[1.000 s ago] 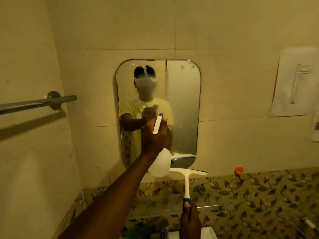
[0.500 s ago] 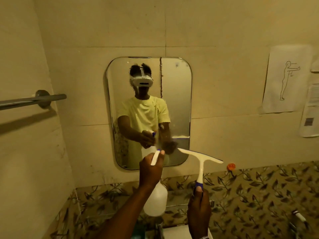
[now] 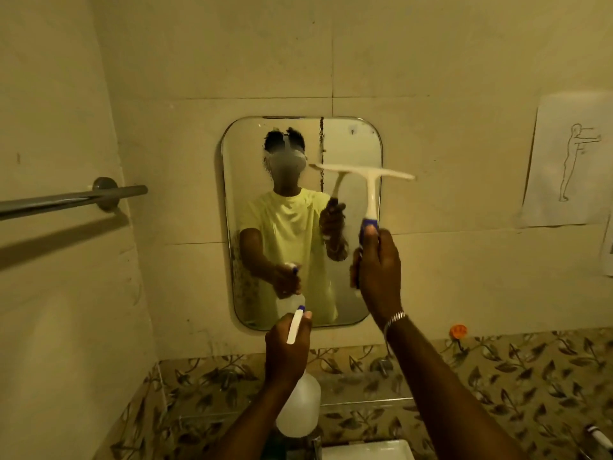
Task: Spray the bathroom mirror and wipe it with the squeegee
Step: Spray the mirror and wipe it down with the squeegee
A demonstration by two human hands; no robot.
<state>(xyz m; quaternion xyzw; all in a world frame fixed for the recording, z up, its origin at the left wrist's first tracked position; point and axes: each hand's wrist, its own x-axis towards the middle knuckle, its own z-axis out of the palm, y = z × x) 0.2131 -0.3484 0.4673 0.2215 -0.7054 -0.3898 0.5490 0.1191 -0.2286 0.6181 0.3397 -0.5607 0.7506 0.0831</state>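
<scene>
A rounded rectangular mirror [image 3: 351, 144] hangs on the tiled wall straight ahead. My right hand [image 3: 378, 270] grips the blue-ended handle of a white squeegee [image 3: 370, 184], held upright with its blade level across the mirror's upper right part. My left hand [image 3: 287, 353] is closed on a translucent white spray bottle [image 3: 298, 416], held low below the mirror's bottom edge, its white trigger with a blue tip pointing at the glass. The mirror reflects a person in a yellow shirt with both tools.
A metal towel bar [image 3: 73, 199] juts out from the left wall at mirror height. Papers [image 3: 570, 161] are stuck on the wall at right. A small orange hook [image 3: 458, 332] sits above the leaf-patterned tiles. A white basin edge [image 3: 368, 451] shows at the bottom.
My right hand has lifted the squeegee from below the mirror up to its upper right part. My left hand has lowered the spray bottle from the mirror's middle to below its bottom edge.
</scene>
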